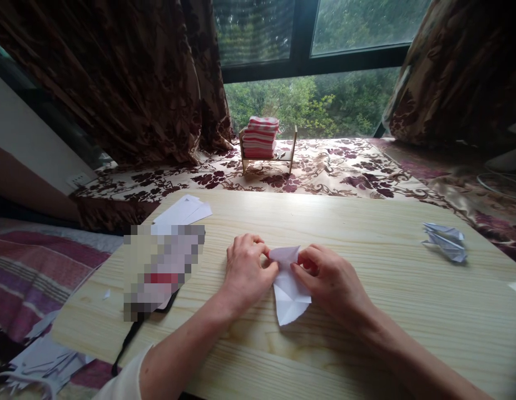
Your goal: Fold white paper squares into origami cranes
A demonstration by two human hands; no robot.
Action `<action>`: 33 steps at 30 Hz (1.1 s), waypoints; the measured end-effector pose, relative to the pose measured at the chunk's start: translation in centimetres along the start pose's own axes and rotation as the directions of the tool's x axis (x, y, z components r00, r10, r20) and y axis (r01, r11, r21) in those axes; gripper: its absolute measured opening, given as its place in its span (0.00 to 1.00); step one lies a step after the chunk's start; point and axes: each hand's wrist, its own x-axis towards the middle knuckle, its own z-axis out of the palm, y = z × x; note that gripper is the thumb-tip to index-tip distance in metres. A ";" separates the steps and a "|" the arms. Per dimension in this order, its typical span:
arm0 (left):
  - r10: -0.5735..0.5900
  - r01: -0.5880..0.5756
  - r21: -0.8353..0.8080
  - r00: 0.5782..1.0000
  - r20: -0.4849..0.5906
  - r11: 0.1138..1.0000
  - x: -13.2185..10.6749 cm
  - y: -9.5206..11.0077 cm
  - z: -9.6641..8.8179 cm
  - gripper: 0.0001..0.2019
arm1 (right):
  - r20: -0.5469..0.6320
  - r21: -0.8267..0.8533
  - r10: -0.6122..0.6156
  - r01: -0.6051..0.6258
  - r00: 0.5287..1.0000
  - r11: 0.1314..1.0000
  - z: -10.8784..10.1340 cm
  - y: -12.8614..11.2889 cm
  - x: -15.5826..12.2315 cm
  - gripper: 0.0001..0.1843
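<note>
A white sheet of folded paper [289,293] lies on the light wooden table [366,333] between both hands. My left hand [246,273] pinches the paper's upper left edge with curled fingers. My right hand [330,280] pinches the upper right edge, its fingers pressed together on the fold. The paper's lower point rests flat on the table, pointing toward me.
A finished folded paper figure [445,241] sits at the table's right side. Loose white sheets [183,211] lie at the far left, beside a blurred-out object [162,266]. Behind the table, a small wooden rack with striped cloths [261,139] stands on a patterned ledge below the window.
</note>
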 end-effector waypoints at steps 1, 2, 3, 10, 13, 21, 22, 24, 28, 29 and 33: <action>-0.003 0.003 -0.008 1.000 0.009 1.000 0.1 0.0 0.0 0.02 | -0.005 -0.006 0.002 -0.002 1.000 1.000 0.0 0.0 0.0 0.11; -0.007 0.007 -0.018 1.000 0.013 1.000 0.2 0.0 0.0 0.03 | -0.011 -0.013 0.003 -0.003 1.000 1.000 0.0 0.0 0.0 0.11; -0.011 0.011 -0.027 1.000 0.011 1.000 0.3 -0.1 0.0 0.04 | -0.015 -0.022 0.003 -0.004 1.000 1.000 0.0 0.0 0.0 0.11; 0.028 -0.029 -0.046 0.999 -0.018 0.999 0.3 0.3 0.4 0.03 | -0.027 -0.046 0.010 -0.011 1.000 0.999 0.1 0.0 0.1 0.10; 0.020 -0.024 -0.098 0.999 -0.042 0.995 0.3 0.3 0.5 0.05 | -0.036 -0.040 0.015 -0.017 0.999 0.999 0.2 0.1 0.1 0.10; 0.093 -0.096 -0.024 0.990 -0.102 0.995 0.0 -0.6 1.3 0.05 | -0.040 -0.040 0.004 -0.006 0.999 0.999 0.3 0.3 0.1 0.11; 0.104 -0.107 -0.023 0.988 -0.118 0.994 -0.1 -0.6 1.3 0.05 | -0.039 -0.041 0.001 -0.003 0.999 0.999 0.3 0.3 0.1 0.11; 0.128 -0.131 -0.008 0.979 -0.157 0.991 -0.5 -0.7 1.1 0.05 | -0.036 -0.041 -0.007 0.005 0.999 0.999 0.3 0.2 0.0 0.10; 0.187 -0.181 0.044 0.961 -0.205 0.982 -0.9 -0.6 0.9 0.05 | -0.031 -0.046 -0.025 0.023 0.999 0.999 0.3 0.1 0.0 0.09; 0.201 -0.194 0.051 0.959 -0.202 0.980 -0.9 -0.6 0.9 0.05 | -0.030 -0.047 -0.030 0.029 0.999 0.998 0.3 0.1 -0.1 0.08; 0.218 -0.211 0.061 0.963 -0.160 0.976 -0.7 -0.4 1.0 0.05 | -0.010 -0.044 -0.062 0.061 0.998 0.997 0.2 0.0 -0.1 0.04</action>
